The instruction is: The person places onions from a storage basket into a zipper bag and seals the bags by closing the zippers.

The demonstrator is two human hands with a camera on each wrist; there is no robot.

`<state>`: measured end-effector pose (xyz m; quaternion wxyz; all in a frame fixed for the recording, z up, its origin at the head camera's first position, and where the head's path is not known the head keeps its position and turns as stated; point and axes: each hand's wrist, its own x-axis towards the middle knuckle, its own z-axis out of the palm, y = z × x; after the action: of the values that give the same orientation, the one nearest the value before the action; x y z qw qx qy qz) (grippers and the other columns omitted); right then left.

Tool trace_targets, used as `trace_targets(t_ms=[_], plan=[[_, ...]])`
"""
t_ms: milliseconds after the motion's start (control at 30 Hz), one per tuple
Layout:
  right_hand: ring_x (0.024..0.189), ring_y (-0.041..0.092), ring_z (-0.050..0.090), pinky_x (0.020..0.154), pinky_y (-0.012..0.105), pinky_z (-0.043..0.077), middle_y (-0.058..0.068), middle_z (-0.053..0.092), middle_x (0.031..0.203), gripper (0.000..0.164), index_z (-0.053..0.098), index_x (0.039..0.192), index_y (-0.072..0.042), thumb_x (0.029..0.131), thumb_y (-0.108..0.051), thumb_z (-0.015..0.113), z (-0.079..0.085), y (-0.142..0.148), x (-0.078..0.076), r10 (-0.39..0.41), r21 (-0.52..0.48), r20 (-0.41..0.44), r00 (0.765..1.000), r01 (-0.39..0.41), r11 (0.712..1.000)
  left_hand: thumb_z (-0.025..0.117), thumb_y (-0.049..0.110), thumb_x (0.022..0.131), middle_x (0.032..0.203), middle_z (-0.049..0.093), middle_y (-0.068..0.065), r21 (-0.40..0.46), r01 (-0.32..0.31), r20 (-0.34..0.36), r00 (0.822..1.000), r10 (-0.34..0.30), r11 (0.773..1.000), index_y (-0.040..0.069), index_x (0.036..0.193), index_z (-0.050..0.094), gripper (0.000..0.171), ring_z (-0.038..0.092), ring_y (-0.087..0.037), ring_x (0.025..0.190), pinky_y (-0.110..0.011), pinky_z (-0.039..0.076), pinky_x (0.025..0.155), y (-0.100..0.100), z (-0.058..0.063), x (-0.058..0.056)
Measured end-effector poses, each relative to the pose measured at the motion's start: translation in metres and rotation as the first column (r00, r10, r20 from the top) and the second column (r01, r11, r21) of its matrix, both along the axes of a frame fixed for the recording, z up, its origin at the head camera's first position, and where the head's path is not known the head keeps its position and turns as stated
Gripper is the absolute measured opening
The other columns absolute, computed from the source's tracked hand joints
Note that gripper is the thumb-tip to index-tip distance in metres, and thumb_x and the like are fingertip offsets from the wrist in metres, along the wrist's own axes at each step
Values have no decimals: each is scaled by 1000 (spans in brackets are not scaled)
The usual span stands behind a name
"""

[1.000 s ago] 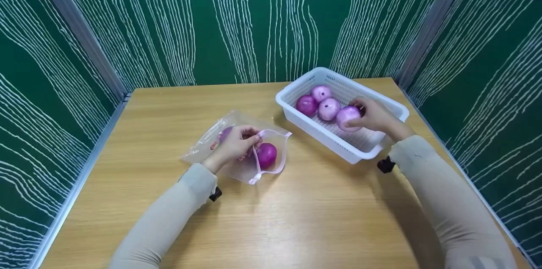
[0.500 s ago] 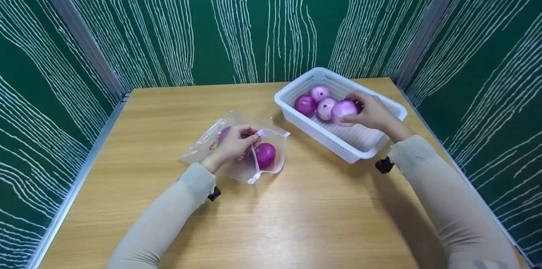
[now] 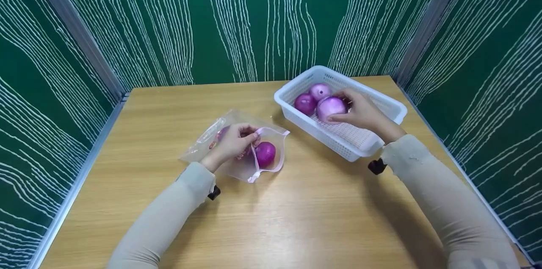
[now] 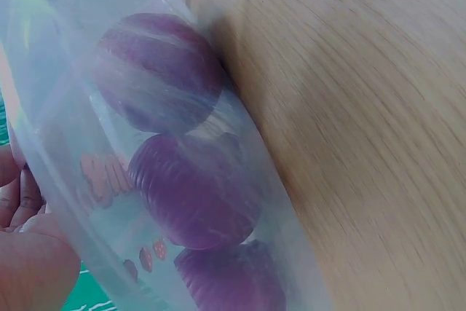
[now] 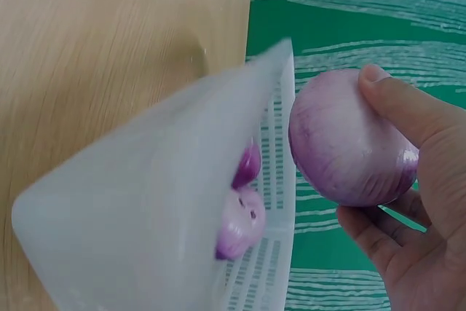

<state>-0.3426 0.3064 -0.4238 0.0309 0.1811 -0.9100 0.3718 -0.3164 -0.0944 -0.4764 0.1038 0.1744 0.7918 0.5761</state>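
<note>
My right hand [image 3: 360, 110] grips a purple onion [image 3: 331, 109] over the white plastic basket [image 3: 317, 133], thumb on one side and fingers under the other in the right wrist view. Two more onions, one dark [image 3: 305, 103] and one pale [image 3: 320, 91], lie in the basket beyond it. On the left, my left hand [image 3: 233, 140] pinches the edge of a clear zip bag [image 3: 241, 171] and keeps its pink-edged mouth apart. A dark purple onion [image 3: 265, 153] sits just inside that mouth. Three onions show through the plastic in the left wrist view, the middle one [image 4: 196, 191] ridged.
The basket stands at the back right of the wooden table [image 3: 271, 222], slantwise, near the right wall. Green panels with white wavy lines [image 3: 288, 23] enclose the back and both sides. The bag lies flat, its mouth toward the basket.
My right hand has lifted the onion and carried it left across the basket, so that it now covers another onion there. The left hand and the bag have stayed in place.
</note>
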Motion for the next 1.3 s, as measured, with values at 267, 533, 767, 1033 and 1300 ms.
trace_targets(t_ms=[267, 533, 767, 1033, 1300], plan=[[126, 41, 64, 109, 57, 55, 22, 64, 142, 72, 58, 145, 1, 87, -23, 94, -6, -21, 6, 61, -55, -42, 997, -63, 997, 63, 11, 110, 97, 74, -13, -33, -14, 9, 1000, 14, 999, 2, 125, 73, 21, 54, -13, 63, -21, 43, 48, -2, -1, 2], [124, 43, 68, 105, 58, 59, 26, 66, 140, 70, 62, 140, 2, 82, -15, 97, -10, -39, 16, 111, -85, -131, 985, -123, 989, 63, 13, 110, 97, 74, -12, -41, -15, 11, 1000, 15, 999, 3, 125, 73, 21, 54, -13, 62, -22, 44, 49, -2, -1, 1], [121, 43, 69, 102, 57, 60, 25, 67, 135, 68, 63, 136, 4, 80, -13, 98, -12, -53, 24, 127, -81, -171, 977, -142, 987, 63, 13, 110, 93, 73, -9, -41, -15, 10, 1000, 15, 999, 3, 124, 73, 20, 54, -12, 61, -22, 44, 48, -2, 1, 1], [124, 42, 68, 105, 58, 59, 24, 67, 137, 70, 62, 138, 5, 81, -13, 97, -17, -65, 30, 146, -85, -155, 977, -160, 983, 62, 10, 110, 93, 72, -15, -16, -6, -4, 1000, 6, 1000, -1, 123, 73, 20, 51, -12, 57, -18, 40, 44, 0, 2, -1], [118, 40, 71, 103, 56, 61, 22, 70, 133, 67, 63, 136, 4, 81, -13, 97, -26, -78, 38, 169, -102, -169, 971, -188, 977, 62, 9, 110, 90, 71, -12, -9, -1, -6, 1000, 1, 1000, -2, 123, 72, 20, 50, -12, 56, -19, 40, 44, 0, 0, -2]])
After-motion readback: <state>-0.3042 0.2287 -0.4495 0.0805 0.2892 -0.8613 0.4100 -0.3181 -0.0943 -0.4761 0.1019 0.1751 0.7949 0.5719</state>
